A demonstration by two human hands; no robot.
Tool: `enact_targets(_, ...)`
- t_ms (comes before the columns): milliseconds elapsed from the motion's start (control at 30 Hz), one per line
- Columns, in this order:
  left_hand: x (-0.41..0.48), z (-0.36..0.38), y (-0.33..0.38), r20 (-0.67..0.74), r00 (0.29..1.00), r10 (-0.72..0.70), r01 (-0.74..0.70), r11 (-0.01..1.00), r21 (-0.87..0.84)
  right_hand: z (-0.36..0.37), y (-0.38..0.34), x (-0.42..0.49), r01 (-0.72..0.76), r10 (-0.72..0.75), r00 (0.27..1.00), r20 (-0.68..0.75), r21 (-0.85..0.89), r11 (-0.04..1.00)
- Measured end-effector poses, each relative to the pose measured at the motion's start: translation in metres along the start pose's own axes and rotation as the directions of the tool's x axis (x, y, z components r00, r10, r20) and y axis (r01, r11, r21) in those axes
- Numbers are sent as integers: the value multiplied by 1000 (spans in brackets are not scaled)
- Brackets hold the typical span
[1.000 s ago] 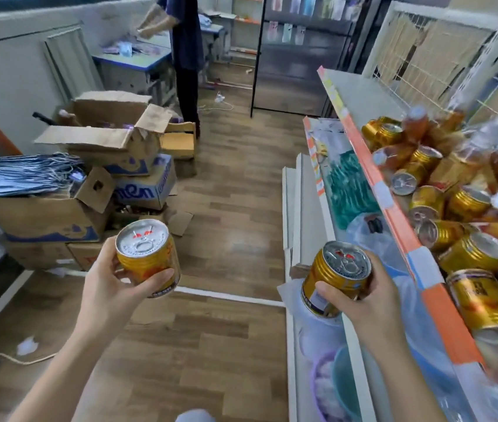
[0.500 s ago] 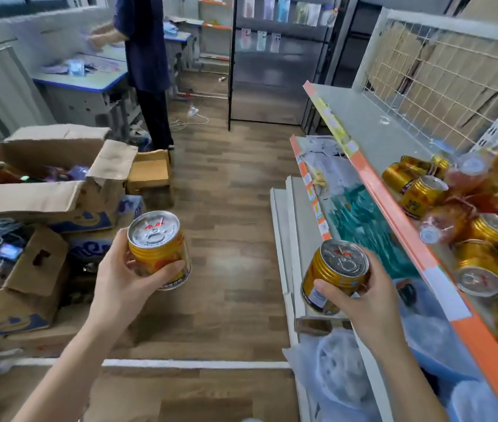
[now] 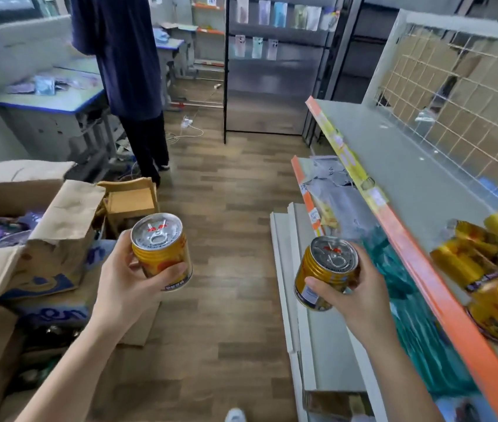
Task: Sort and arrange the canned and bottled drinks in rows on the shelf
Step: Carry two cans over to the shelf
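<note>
My left hand (image 3: pixel 126 284) grips a gold drink can (image 3: pixel 162 251) upright over the wooden floor, its silver pull-tab lid facing me. My right hand (image 3: pixel 354 296) grips a second gold can (image 3: pixel 323 274), tilted slightly left, just left of the shelf. The grey shelf (image 3: pixel 405 166) with an orange front strip runs along the right. Several gold cans (image 3: pixel 466 263) lie jumbled on its near end at the frame's right edge, blurred. The far part of the shelf board is bare.
Open cardboard boxes (image 3: pixel 40 226) crowd the floor at left. A person in dark clothes (image 3: pixel 129 71) stands at a blue-edged desk (image 3: pixel 47 102) at the back. A lower shelf (image 3: pixel 348 208) holds plastic packets. White boards (image 3: pixel 287 269) lie by the shelf base.
The view has swung up and left along the aisle, so fewer shelf cans show. Both hands keep their cans in about the same pose, now slightly closer together.
</note>
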State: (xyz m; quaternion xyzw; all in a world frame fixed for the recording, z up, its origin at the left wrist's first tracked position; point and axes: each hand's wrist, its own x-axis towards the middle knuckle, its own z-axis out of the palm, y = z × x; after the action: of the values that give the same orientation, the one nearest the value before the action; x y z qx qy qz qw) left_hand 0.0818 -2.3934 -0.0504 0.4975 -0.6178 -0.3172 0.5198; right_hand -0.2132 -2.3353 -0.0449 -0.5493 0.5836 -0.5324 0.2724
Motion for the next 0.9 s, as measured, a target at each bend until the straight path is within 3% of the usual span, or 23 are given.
enact_targets(400, 173, 63, -59, -49, 998, -50, 51, 998, 29, 9, 55, 198, -36, 37, 999, -19, 19, 999)
enact_targets(900, 476, 161, -129, 49, 998, 29, -29, 1000, 10, 37, 115, 474, -34, 30, 987, -160, -22, 999)
